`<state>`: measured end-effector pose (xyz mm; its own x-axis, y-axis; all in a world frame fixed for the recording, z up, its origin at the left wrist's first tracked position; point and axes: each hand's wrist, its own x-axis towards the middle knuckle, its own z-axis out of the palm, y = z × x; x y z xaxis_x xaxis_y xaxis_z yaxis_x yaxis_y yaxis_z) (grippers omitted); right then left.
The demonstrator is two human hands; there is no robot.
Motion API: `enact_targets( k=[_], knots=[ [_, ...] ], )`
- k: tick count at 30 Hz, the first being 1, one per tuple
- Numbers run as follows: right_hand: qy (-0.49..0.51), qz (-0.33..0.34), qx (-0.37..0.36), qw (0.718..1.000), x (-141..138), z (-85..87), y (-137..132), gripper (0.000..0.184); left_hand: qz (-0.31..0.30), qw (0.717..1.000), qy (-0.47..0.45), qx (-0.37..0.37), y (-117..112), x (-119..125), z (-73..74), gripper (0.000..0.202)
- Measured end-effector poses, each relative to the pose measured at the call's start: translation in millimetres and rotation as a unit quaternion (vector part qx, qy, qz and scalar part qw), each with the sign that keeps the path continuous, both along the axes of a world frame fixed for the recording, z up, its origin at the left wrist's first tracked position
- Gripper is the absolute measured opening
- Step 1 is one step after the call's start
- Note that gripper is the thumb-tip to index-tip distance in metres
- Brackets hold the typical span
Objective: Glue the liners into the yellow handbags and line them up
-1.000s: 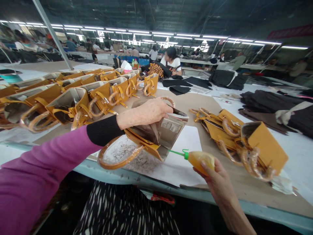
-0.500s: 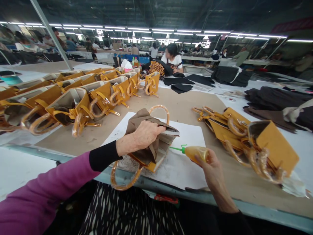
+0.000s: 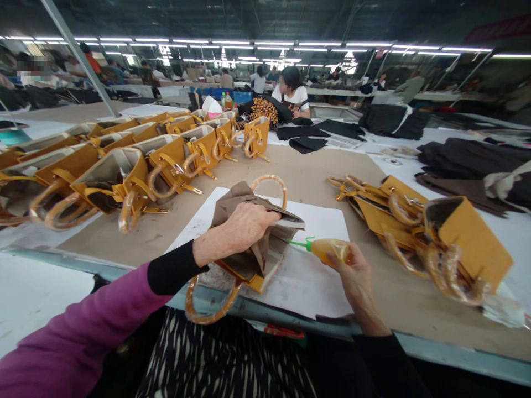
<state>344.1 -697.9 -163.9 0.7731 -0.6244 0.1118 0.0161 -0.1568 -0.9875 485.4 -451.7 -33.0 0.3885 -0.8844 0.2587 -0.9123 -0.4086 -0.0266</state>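
A yellow handbag (image 3: 257, 283) lies on a white sheet (image 3: 319, 293) at the table's front edge, its brown lining pulled out. One wrapped ring handle (image 3: 212, 319) hangs over the edge; the other stands up behind. My left hand (image 3: 244, 229) is closed on the brown lining (image 3: 232, 204) near the bag's mouth. In my right hand (image 3: 357, 276) is a squeeze bottle (image 3: 329, 251) of amber liquid, held on its side. Its thin green nozzle points left, with the tip at the opening between lining and bag; whether it touches is hard to see.
Rows of similar yellow bags (image 3: 166, 160) stand at the left. Several more bags (image 3: 468, 237) lie piled at the right. Dark fabric stacks (image 3: 464, 171) sit far right. Across the table, a person in white (image 3: 301, 98) works beside bundled yellow straps (image 3: 263, 113). A slanted pole (image 3: 78, 58) rises at the left.
My right hand has moved slightly left with the squeeze bottle, bringing the nozzle tip closer into the bag's opening. My left hand keeps its grip on the lining.
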Motion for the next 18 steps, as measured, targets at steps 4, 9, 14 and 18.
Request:
enact_targets(
  k=[4,9,14,18],
  knots=[
    [0.021,0.021,0.027,0.999,-5.7,2.7,1.2,0.045,0.003,1.0,0.003,0.002,0.2,1.1,-4.4,0.022],
    [0.032,0.044,0.043,0.998,-10.8,10.6,3.4,0.042,0.005,1.0,-0.003,0.0,1.6,-0.1,-5.9,0.02],
    [0.041,0.054,0.075,0.995,-17.3,14.1,7.8,0.04,0.005,1.0,-0.004,0.01,3.7,-4.0,-5.2,0.021],
    [0.02,0.03,0.08,0.996,-14.3,6.3,6.5,0.042,0.003,1.0,0.003,0.012,5.6,-6.8,-4.7,0.023]
  ],
)
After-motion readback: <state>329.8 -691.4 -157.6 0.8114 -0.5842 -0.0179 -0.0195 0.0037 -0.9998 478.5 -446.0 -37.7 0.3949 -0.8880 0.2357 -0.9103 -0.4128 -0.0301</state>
